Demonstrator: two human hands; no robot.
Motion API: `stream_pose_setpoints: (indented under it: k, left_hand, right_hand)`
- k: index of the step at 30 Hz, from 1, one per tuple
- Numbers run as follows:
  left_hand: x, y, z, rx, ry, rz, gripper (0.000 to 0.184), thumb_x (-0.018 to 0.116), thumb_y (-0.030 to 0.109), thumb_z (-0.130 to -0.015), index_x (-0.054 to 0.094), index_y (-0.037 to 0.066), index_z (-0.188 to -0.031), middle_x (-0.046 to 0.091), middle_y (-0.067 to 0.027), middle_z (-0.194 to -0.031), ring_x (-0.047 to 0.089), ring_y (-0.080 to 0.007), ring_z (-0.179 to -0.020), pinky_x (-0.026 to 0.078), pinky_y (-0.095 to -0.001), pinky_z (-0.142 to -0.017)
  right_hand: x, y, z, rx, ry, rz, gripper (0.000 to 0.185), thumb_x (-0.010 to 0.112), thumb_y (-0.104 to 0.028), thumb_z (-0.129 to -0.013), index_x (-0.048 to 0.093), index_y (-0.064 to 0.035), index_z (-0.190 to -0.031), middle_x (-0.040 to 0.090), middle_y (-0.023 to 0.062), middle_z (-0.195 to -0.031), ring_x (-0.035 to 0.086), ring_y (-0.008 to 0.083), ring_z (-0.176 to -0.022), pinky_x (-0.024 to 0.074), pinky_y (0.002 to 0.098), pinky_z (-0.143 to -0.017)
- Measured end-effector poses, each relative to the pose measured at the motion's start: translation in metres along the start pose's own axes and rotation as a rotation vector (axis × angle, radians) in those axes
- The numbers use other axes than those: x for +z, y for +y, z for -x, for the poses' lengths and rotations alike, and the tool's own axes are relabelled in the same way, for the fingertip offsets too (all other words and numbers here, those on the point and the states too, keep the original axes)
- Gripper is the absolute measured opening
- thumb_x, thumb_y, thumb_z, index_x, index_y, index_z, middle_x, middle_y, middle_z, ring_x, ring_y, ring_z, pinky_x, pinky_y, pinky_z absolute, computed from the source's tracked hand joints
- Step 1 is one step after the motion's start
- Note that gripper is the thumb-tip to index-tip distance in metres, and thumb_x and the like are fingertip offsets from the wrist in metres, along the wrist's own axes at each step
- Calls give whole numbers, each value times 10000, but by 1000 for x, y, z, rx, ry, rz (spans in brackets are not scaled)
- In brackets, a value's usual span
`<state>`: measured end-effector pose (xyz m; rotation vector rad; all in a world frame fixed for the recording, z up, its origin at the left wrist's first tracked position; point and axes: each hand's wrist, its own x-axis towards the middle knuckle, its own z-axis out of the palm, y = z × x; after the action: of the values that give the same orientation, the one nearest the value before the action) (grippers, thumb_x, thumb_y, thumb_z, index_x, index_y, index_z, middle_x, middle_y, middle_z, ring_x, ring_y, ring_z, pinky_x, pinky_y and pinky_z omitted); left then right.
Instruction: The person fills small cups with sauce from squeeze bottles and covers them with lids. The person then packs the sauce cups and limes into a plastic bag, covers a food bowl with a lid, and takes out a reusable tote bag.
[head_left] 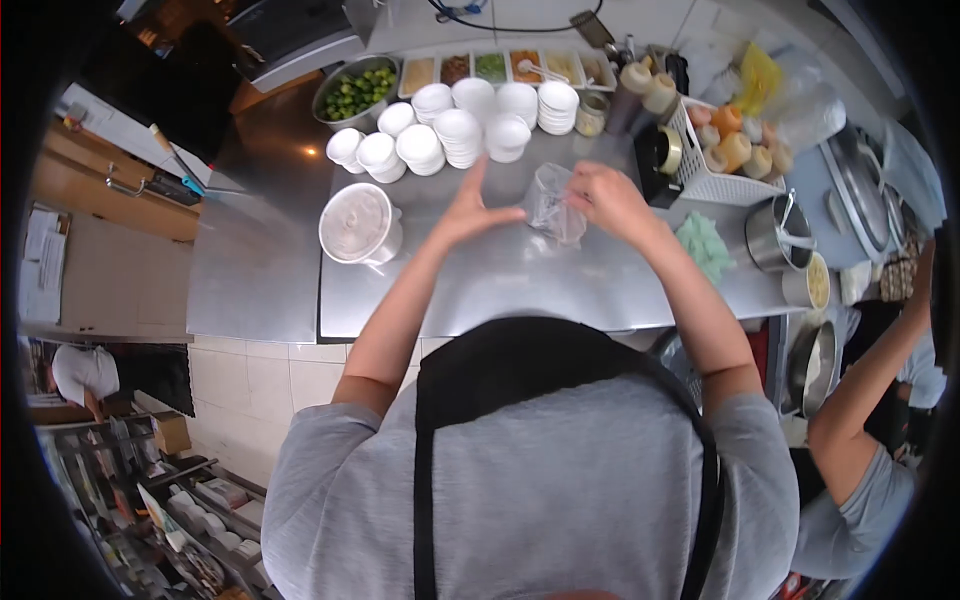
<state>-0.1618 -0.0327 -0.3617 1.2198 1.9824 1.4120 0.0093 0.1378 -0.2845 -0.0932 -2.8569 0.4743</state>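
A clear plastic bag (556, 208), crumpled and see-through, stands on the steel counter in front of me. It may be lining a clear container; I cannot tell. The fingers of my right hand (608, 200) are pinched at its upper right edge. To its left is my left hand (468, 212), with thumb and index finger spread wide and the thumb tip close to the bag's side. Further left stands a white tub (358, 224) with a pale mixture in it. Stacked white bowls (458, 136) stand just beyond my left hand.
Behind the bowls are a pot of green limes (356, 94) and a row of ingredient trays (490, 68). At right are a white basket (735, 186) of sauce bottles, a tape dispenser (660, 160), a green cloth (704, 246) and a metal pot (778, 232). A co-worker's arm (868, 390) reaches in.
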Motion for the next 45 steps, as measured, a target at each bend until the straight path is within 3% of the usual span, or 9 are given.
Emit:
stream_pose_setpoints:
  k: [6,12,14,17,22,33,39,42,45]
  left_hand:
    - [30,49,11,259,123,-60,1101,801,381,-523,161,83,-1368,189,-244,-1369,144,-353,-1298,197,-407,-1037]
    - [21,89,14,467,16,-464,319,699,289,-691,649,71,-918,363,-178,-1299,258,-351,-1243,289,-410,-978]
    - [24,85,23,308,-23,-408,223,637,240,-754,652,20,-716,549,-137,-1109,433,-316,-1099,375,-377,-892]
    - [26,91,31,269,65,-410,121,554,56,-772,641,9,-841,615,-107,-952,554,-242,-765,445,-335,-695]
    - [35,84,25,290,219,-267,159,534,-39,-733,627,-13,-858,620,-118,-863,529,-207,-539,439,-290,-532]
    - [35,87,15,301,237,-281,275,541,-70,-677,605,-5,-937,602,-110,-964,551,-199,-580,464,-279,-537]
    - [27,92,1,326,276,-305,295,504,-76,-638,600,-13,-910,582,-167,-939,567,-320,-799,464,-360,-698]
    - [10,90,-11,482,335,-307,323,549,-43,-627,601,23,-939,589,-117,-893,527,-205,-613,455,-296,-589]
    - [-7,99,-15,218,169,-65,304,612,35,-655,589,38,-958,555,-92,-850,506,-176,-594,431,-266,-588]
  right_hand:
    - [-3,3,-5,-10,18,-69,194,623,-206,-742,641,-15,-769,565,109,-925,558,305,-782,445,373,-701]
    - [-4,5,2,111,-27,134,222,616,-237,-736,650,-20,-771,570,102,-990,561,316,-819,441,391,-725]
    - [-9,-1,2,124,31,339,206,616,-222,-730,651,-22,-767,575,98,-986,562,320,-837,442,397,-724]
    - [-6,-11,-3,176,109,181,140,601,-161,-714,650,-32,-739,594,100,-943,566,316,-859,450,404,-711]
    - [30,-18,-28,174,-457,103,135,550,-123,-730,628,-28,-786,617,154,-840,599,304,-799,475,373,-697]
    - [32,-17,-34,227,-562,144,238,463,-181,-801,611,-61,-943,622,119,-926,595,268,-862,456,360,-752]
    - [27,-5,-34,165,-568,201,219,495,-173,-774,630,-45,-891,614,170,-900,586,315,-847,455,394,-742]
    - [3,-10,-30,159,-498,166,177,533,-171,-769,627,-39,-840,610,181,-807,584,350,-776,450,425,-700]
    - [-46,-32,-17,88,-332,3,177,510,-165,-800,587,-13,-753,585,189,-727,554,370,-708,418,448,-625]
